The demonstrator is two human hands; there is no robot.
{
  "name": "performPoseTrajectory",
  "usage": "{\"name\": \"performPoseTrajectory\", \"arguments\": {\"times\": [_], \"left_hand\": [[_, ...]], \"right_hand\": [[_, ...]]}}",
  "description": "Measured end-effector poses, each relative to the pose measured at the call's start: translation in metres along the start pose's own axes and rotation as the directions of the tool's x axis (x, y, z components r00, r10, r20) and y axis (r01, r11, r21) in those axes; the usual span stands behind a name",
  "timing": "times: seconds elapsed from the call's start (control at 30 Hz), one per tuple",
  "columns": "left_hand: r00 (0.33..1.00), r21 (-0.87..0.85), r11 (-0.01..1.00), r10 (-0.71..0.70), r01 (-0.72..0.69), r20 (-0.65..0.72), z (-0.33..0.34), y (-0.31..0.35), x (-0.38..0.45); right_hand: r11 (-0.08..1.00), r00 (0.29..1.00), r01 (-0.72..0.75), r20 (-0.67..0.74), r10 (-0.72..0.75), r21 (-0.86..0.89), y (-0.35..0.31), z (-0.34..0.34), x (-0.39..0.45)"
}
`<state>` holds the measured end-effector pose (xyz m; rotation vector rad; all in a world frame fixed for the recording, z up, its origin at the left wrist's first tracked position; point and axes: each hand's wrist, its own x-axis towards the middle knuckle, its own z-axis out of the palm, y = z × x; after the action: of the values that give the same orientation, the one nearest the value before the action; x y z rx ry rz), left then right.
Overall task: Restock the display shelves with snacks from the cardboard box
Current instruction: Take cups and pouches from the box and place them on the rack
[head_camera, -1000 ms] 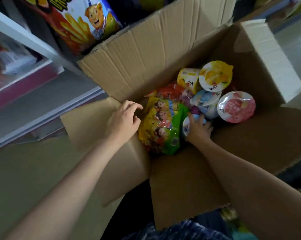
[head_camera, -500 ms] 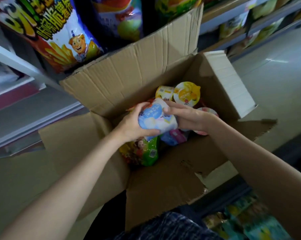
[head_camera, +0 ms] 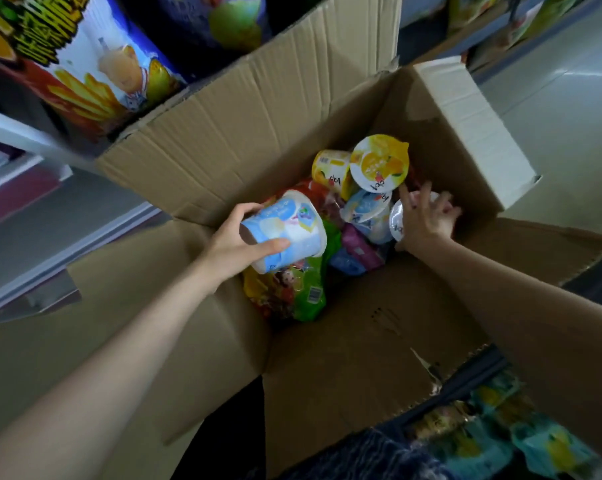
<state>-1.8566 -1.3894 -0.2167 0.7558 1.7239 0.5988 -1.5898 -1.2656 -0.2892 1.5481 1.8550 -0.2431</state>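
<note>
Since the earlier frame the right hand (head_camera: pixel 427 221) has let go of the blue cup (head_camera: pixel 285 230) and gone deeper into the cardboard box (head_camera: pixel 361 358), toward 2 o'clock; the left hand (head_camera: pixel 237 242) alone now holds that cup. Box open, flaps out, shelf (head_camera: pixel 26 140) of chip bags (head_camera: pixel 85 64) at 10 o'clock. Green snack bag (head_camera: pixel 303 292) lies on the box floor under the cup. Left fingers curl round the blue cup — tilted on its side. Right fingers spread, blurred, over a pink-lidded cup (head_camera: pixel 396 220), just below the yellow cup (head_camera: pixel 379 164).
</note>
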Motion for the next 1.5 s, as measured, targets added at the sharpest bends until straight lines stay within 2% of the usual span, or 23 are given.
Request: {"name": "performPoseTrajectory", "arguments": {"times": [0.1, 0.2, 0.27, 0.37, 0.47, 0.57, 0.73, 0.9, 1.0, 1.07, 1.13, 1.23, 1.3, 1.33, 1.43, 1.5], "left_hand": [[0.999, -0.118, 0.993, 0.009, -0.003, 0.048, -0.009, 0.007, -0.006], [0.997, -0.259, 0.964, 0.066, -0.053, 0.042, -0.018, 0.012, -0.020], [0.994, -0.301, 0.948, 0.109, -0.103, 0.001, -0.028, 0.012, -0.031], [0.984, -0.358, 0.916, 0.173, -0.180, -0.053, -0.057, 0.011, -0.054], [0.978, -0.446, 0.872, 0.204, -0.204, -0.048, -0.101, 0.015, -0.091], [0.956, -0.451, 0.847, 0.287, -0.282, -0.060, -0.161, 0.012, -0.137], [0.877, -0.346, 0.806, 0.451, -0.480, -0.166, -0.270, 0.010, -0.212], [0.817, -0.512, 0.643, 0.513, -0.570, -0.264, -0.348, 0.029, -0.270], [0.801, -0.634, 0.504, 0.480, -0.586, -0.358, -0.383, 0.027, -0.288], [0.803, -0.678, 0.437, 0.392, -0.592, -0.448, -0.401, 0.020, -0.296], [0.801, -0.701, 0.390, 0.330, -0.598, -0.499, -0.415, 0.011, -0.302], [0.779, -0.692, 0.362, 0.350, -0.625, -0.520, -0.430, 0.000, -0.305], [0.772, -0.673, 0.385, 0.387, -0.632, -0.504, -0.436, -0.003, -0.305], [0.768, -0.662, 0.394, 0.397, -0.638, -0.503, -0.438, -0.004, -0.303], [0.734, -0.602, 0.419, 0.411, -0.679, -0.541, -0.443, -0.004, -0.295], [0.676, -0.432, 0.542, 0.412, -0.721, -0.611, -0.443, -0.002, -0.290]], "right_hand": [[0.984, 0.999, -0.032, -0.020, 0.036, 0.175, 0.000, -0.021, -0.015], [0.924, 0.997, 0.003, -0.076, 0.028, 0.382, -0.009, -0.062, -0.040], [0.881, 0.985, 0.083, -0.173, -0.002, 0.465, -0.021, -0.089, -0.063], [0.831, 0.940, 0.243, -0.334, -0.074, 0.501, -0.051, -0.129, -0.106], [0.710, 0.918, 0.373, -0.347, -0.190, 0.598, -0.090, -0.169, -0.159], [0.635, 0.856, 0.510, -0.410, -0.313, 0.580, -0.135, -0.204, -0.222], [0.578, 0.729, 0.663, -0.584, -0.357, 0.475, -0.203, -0.267, -0.317], [0.540, 0.580, 0.764, -0.741, -0.338, 0.351, -0.250, -0.342, -0.381], [0.491, 0.513, 0.802, -0.812, -0.276, 0.340, -0.282, -0.369, -0.399], [0.509, 0.480, 0.806, -0.837, -0.262, 0.303, -0.308, -0.380, -0.402], [0.574, 0.453, 0.781, -0.855, -0.253, 0.245, -0.335, -0.390, -0.394], [0.693, 0.495, 0.696, -0.825, -0.273, 0.188, -0.361, -0.401, -0.367], [0.765, 0.554, 0.620, -0.789, -0.266, 0.177, -0.371, -0.404, -0.354], [0.797, 0.556, 0.585, -0.790, -0.259, 0.151, -0.375, -0.404, -0.353], [0.843, 0.516, 0.537, -0.796, -0.315, 0.015, -0.387, -0.403, -0.349], [0.841, 0.507, 0.540, -0.783, -0.360, -0.037, -0.388, -0.403, -0.346]]}}
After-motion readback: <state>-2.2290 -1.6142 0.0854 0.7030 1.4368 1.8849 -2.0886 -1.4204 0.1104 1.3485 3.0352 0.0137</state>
